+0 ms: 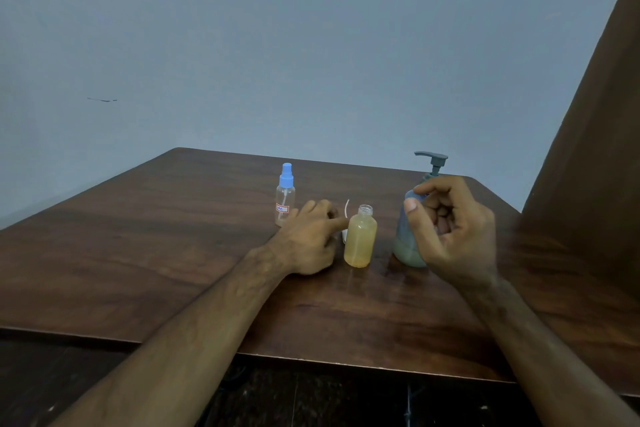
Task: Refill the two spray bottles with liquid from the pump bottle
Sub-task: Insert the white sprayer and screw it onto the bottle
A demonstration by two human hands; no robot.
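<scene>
A small bottle without a cap (360, 239), nearly full of yellow liquid, stands mid-table. Its white spray head with a thin tube (346, 210) lies just behind it. My left hand (311, 239) rests on the table beside this bottle with the index finger over the spray head; whether it grips the head is hidden. A clear spray bottle with a blue cap (285, 194) stands upright behind my left hand. The grey pump bottle (403, 243) stands to the right. My right hand (446, 229) hovers in front of it, fingers loosely curled, holding nothing.
The dark wooden table (173, 253) has its near edge towards me, and dark floor shows below it. A blue-grey wall rises behind the table. A brown wooden panel (595, 149) stands along the table's right side.
</scene>
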